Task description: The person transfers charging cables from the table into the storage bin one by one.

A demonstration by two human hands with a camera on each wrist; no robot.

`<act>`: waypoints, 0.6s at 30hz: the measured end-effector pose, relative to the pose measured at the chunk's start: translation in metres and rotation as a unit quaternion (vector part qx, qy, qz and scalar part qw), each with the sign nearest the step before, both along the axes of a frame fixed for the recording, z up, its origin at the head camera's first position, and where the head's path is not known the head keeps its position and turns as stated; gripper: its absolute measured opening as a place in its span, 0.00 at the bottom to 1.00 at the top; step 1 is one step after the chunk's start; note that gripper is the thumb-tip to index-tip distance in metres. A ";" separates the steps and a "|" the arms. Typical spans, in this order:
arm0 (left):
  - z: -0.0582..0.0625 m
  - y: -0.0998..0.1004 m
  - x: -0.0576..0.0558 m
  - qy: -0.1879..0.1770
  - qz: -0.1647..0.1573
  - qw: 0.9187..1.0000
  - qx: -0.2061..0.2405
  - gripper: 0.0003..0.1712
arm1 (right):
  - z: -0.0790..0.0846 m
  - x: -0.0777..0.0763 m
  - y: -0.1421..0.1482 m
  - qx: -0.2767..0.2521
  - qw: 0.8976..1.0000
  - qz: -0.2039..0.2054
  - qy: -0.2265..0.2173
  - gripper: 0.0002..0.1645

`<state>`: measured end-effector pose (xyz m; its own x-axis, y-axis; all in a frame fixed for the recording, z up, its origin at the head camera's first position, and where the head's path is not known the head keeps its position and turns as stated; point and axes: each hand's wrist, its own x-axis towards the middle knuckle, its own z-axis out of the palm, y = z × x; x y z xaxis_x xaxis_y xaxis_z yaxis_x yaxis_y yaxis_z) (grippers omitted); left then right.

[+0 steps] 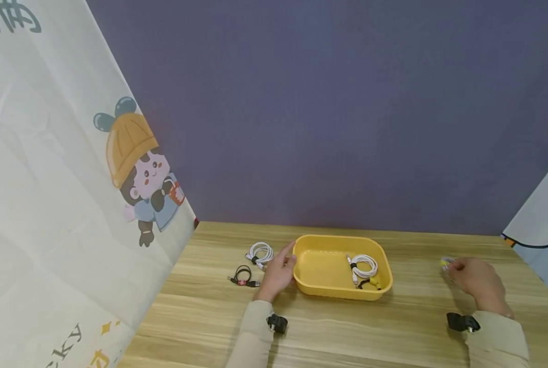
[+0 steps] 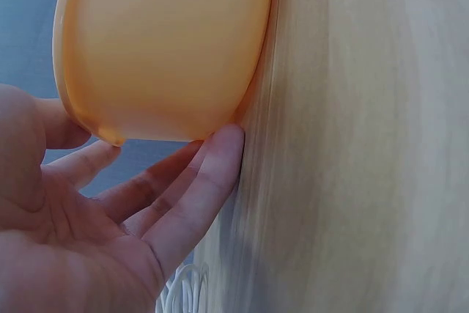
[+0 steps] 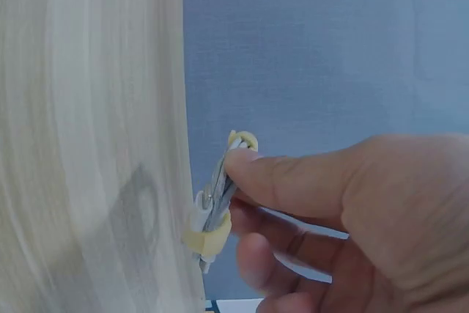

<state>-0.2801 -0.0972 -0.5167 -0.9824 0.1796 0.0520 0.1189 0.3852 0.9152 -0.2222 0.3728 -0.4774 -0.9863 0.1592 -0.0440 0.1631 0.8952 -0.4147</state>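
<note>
The yellow plastic tray (image 1: 324, 293) stands on the table, holding a coiled white cable (image 1: 365, 266) and a smaller black and yellow item (image 1: 370, 282). At its left end, my left hand (image 1: 277, 276) holds the tray, with the thumb at the rim and the fingers (image 2: 198, 203) against the outer wall. Far to the right, my right hand (image 1: 478, 283) pinches a bundled light-grey cable (image 3: 220, 188) between thumb and fingers. Yellow bands wrap the bundle, which hangs just above the tabletop.
Left of the tray lie a coiled white cable (image 1: 261, 250) and a short black cable (image 1: 244, 276) with a red tag. A dark blue-grey panel (image 1: 338, 153) rises behind the wooden table (image 1: 200, 306). A printed white sheet (image 1: 71, 204) borders the left side.
</note>
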 end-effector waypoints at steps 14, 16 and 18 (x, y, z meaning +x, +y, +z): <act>0.001 0.000 0.002 0.001 0.002 1.000 -0.005 0.27 | 0.000 -0.006 -0.011 0.007 0.997 0.043 0.059 0.17; 0.001 0.001 0.003 0.003 0.004 1.000 -0.007 0.27 | -0.001 -0.007 -0.012 0.008 0.997 0.047 0.061 0.17; 0.000 0.001 0.003 0.004 0.005 1.000 -0.008 0.27 | -0.002 -0.007 -0.014 0.007 0.997 0.053 0.063 0.17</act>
<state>-0.2772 -0.0966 -0.5166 -0.9838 0.1699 0.0568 0.1216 0.4003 0.9083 -0.2294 0.3589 -0.4793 -0.9952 0.0543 0.0819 0.0157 0.9108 -0.4124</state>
